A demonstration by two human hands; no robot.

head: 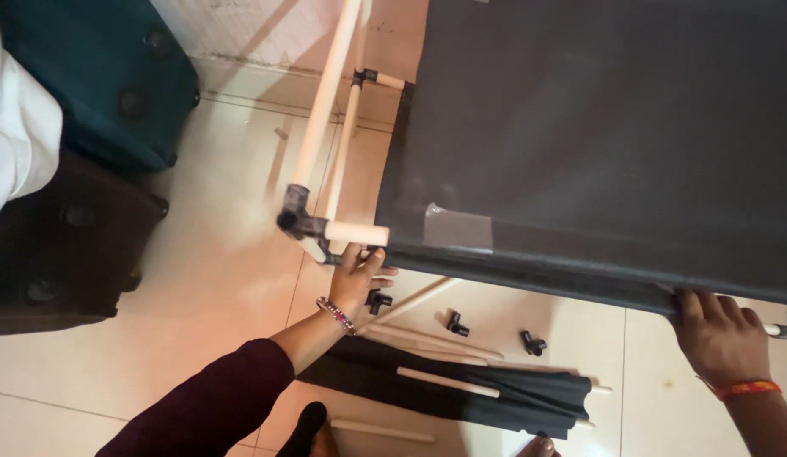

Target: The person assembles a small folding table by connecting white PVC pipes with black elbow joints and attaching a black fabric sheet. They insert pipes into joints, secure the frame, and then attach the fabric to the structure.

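Note:
A large dark grey fabric panel (pixel 597 127) is stretched over a frame of white pipes (pixel 324 101) joined by black plastic connectors (pixel 294 211). My left hand (pixel 355 278), with a beaded bracelet and a dark maroon sleeve, grips the frame at its near left corner, just under a short white pipe stub (pixel 356 233). My right hand (pixel 717 332), with a red thread on the wrist, is closed over the panel's near edge at the right. Its fingers curl over the fabric hem.
On the tiled floor below the frame lie loose black connectors (pixel 454 324), several white rods (pixel 448 382) and a folded black cloth (pixel 512 393). A teal case (pixel 97 68) and a dark brown case (pixel 59 245) stand at the left. A foot (pixel 309 427) shows at the bottom.

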